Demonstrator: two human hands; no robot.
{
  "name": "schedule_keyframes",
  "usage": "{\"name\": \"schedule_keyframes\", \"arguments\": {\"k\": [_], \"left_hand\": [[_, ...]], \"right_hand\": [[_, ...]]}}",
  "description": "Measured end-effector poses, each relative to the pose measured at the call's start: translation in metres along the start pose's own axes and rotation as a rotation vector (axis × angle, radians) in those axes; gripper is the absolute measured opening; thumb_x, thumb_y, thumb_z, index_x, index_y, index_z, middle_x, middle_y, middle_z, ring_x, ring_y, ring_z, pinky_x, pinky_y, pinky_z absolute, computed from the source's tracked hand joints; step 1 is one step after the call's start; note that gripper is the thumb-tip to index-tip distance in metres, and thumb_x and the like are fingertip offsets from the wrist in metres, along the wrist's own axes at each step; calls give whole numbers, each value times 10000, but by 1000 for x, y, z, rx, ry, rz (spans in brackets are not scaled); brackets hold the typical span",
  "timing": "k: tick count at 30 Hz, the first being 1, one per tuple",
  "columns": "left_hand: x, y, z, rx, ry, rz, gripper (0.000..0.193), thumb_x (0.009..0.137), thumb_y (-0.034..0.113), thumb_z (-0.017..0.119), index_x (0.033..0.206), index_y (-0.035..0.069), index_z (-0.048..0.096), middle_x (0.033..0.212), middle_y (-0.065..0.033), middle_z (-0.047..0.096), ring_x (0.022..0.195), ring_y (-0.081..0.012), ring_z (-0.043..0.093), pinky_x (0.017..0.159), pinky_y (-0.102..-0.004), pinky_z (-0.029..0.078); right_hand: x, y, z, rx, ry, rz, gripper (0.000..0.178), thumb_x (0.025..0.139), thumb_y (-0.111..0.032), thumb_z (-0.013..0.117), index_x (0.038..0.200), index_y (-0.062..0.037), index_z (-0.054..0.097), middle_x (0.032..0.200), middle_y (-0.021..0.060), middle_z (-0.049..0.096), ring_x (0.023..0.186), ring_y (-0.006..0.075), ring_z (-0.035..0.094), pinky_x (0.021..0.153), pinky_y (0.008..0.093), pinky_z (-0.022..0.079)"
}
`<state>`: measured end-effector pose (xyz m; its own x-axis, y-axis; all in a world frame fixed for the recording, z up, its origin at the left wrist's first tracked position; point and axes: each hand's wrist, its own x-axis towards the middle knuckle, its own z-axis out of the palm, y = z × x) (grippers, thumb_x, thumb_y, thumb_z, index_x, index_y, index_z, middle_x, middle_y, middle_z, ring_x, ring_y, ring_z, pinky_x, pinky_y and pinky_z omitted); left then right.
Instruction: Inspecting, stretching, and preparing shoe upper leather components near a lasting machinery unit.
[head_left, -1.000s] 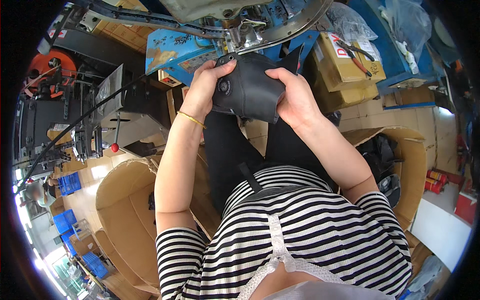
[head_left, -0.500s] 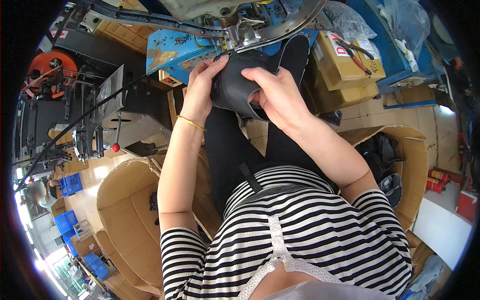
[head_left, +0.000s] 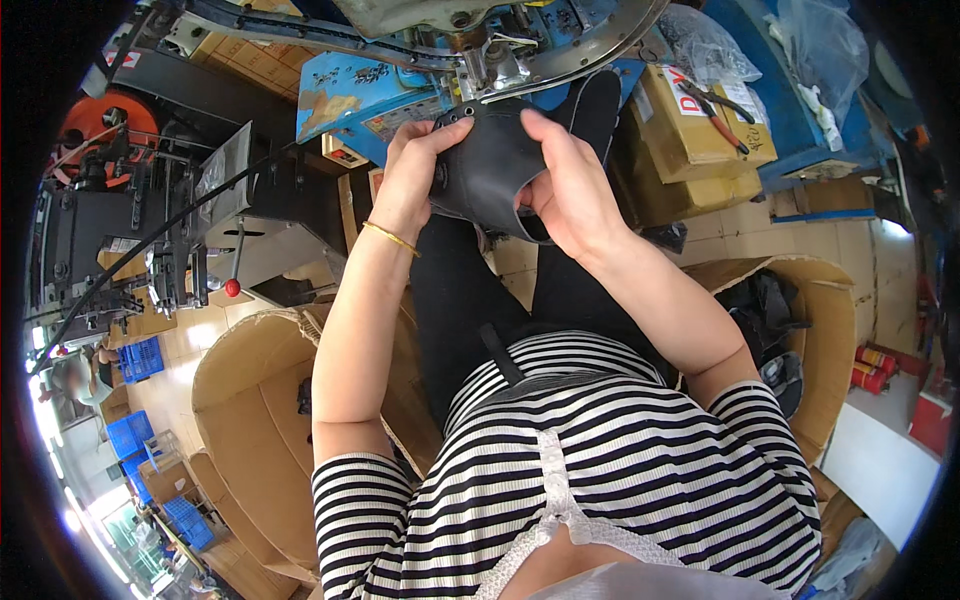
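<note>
Both my hands hold a black leather shoe upper (head_left: 487, 172) up against the metal head of the machine (head_left: 492, 68). My left hand (head_left: 412, 170) grips its left edge, thumb on top beside a row of small eyelets. My right hand (head_left: 575, 190) pinches the right side, thumb on the outer face and fingers inside the opening. A long dark flap of the piece (head_left: 594, 112) sticks out beyond my right hand, toward the upper right. The upper's far edge lies close under the machine head; whether they touch I cannot tell.
Pliers (head_left: 722, 115) lie on stacked cardboard boxes (head_left: 690, 150) at the right. A large open carton (head_left: 255, 400) stands at my left, another carton (head_left: 830, 330) with dark pieces at my right. A red-knobbed lever (head_left: 233, 287) juts from black machinery. A person (head_left: 80, 385) is far left.
My right thumb has slid up and away toward the upper's far edge, and the right hand has turned more upright. The upper has shifted slightly, showing more of its face and the eyelets.
</note>
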<state>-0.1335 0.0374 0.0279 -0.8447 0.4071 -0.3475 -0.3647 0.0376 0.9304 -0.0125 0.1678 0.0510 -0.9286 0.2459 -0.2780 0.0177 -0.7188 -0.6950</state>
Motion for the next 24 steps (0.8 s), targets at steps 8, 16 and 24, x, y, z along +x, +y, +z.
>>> {"name": "schedule_keyframes", "arguments": {"k": [8, 16, 24], "left_hand": [[1, -3, -1, -30, 16, 50, 557, 753, 239, 771, 1115, -54, 467, 1005, -132, 575, 892, -177, 577, 769, -289, 476], [2, 6, 0, 19, -28, 120, 552, 733, 226, 783, 1112, -43, 485, 1003, -125, 579, 898, -178, 579, 773, -287, 483], [31, -14, -28, -107, -112, -63, 558, 697, 183, 791, 1108, -38, 485, 1026, -153, 576, 917, -212, 587, 793, -309, 492]], "right_hand": [[2, 6, 0, -9, 42, -23, 215, 903, -155, 529, 1045, 6, 537, 902, 87, 615, 750, 170, 615, 506, 290, 497], [-2, 13, 20, -145, 19, -105, 235, 904, -110, 530, 1108, 6, 521, 978, 100, 604, 775, 179, 612, 536, 303, 521], [2, 8, 21, -269, -81, -65, 275, 902, -108, 539, 1138, 31, 511, 989, 114, 602, 806, 185, 624, 553, 304, 562]]}}
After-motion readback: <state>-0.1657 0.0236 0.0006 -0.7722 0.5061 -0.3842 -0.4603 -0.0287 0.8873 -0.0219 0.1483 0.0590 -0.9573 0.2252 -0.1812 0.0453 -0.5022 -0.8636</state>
